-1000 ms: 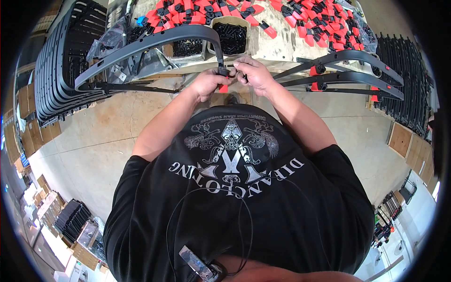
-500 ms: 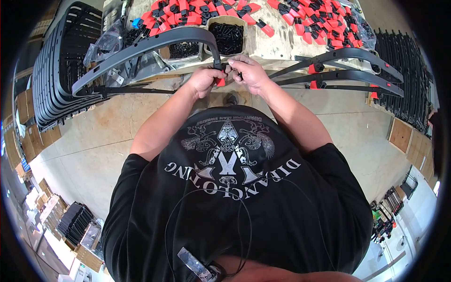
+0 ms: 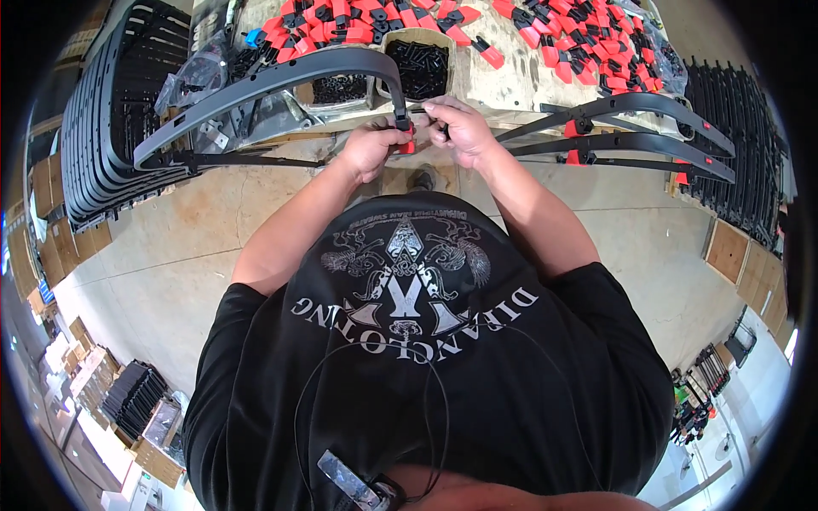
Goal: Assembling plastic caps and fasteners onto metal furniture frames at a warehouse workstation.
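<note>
A long curved black frame (image 3: 281,72) spans from the left across the table's near edge. My left hand (image 3: 368,153) is closed at its near end, thumb and fingers round a red and black end piece (image 3: 407,145) fitted there. Just right of that piece, my right hand (image 3: 467,134) is pinched shut. A small dark part (image 3: 444,130) shows between its fingers, too small and covered to name. Both hands are over the gap between the table and my body.
An open box of black bolts (image 3: 416,72) and a smaller box of dark small parts (image 3: 341,88) stand behind the hands. Red and black pieces (image 3: 588,51) lie in heaps on the table. Two more curved frames (image 3: 630,140) jut out at right; stacked black frames (image 3: 115,119) stand at left.
The frame's end and my right hand have shifted slightly right, and a little more of the red piece shows beside my left fingers. Both hands remain closed.
</note>
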